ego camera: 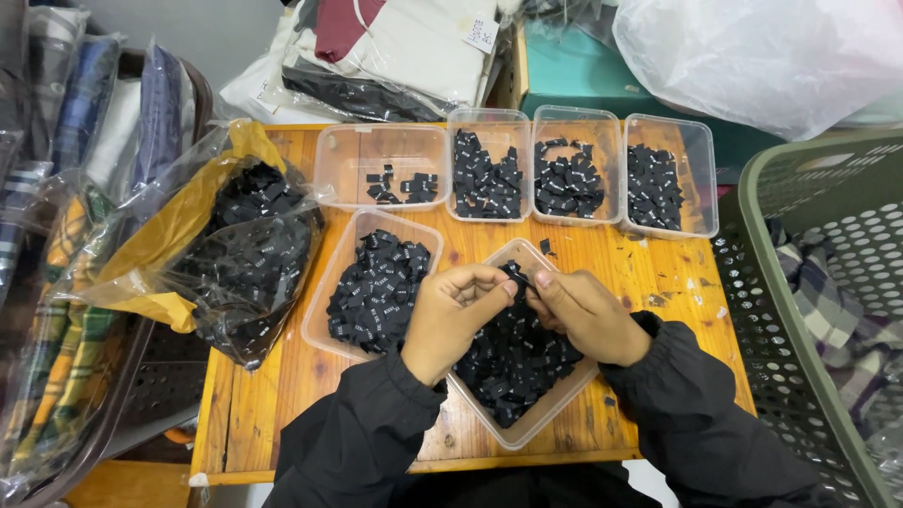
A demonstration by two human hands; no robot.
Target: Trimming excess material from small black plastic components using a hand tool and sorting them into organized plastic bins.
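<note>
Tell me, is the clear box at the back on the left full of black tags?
Nearly empty. The back-left clear box holds only a few black tags; bare bottom shows around them.

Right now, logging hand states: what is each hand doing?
Left hand: closed, pinching a small black label.
Right hand: closed, pinching the same label.

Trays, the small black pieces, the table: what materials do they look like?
Trays: clear, slightly glossy plastic; the tabletop shows through. Black pieces: probably woven fabric labels, matte, folded flat. Table: varnished wood planks with visible grain and worn spots.
</note>
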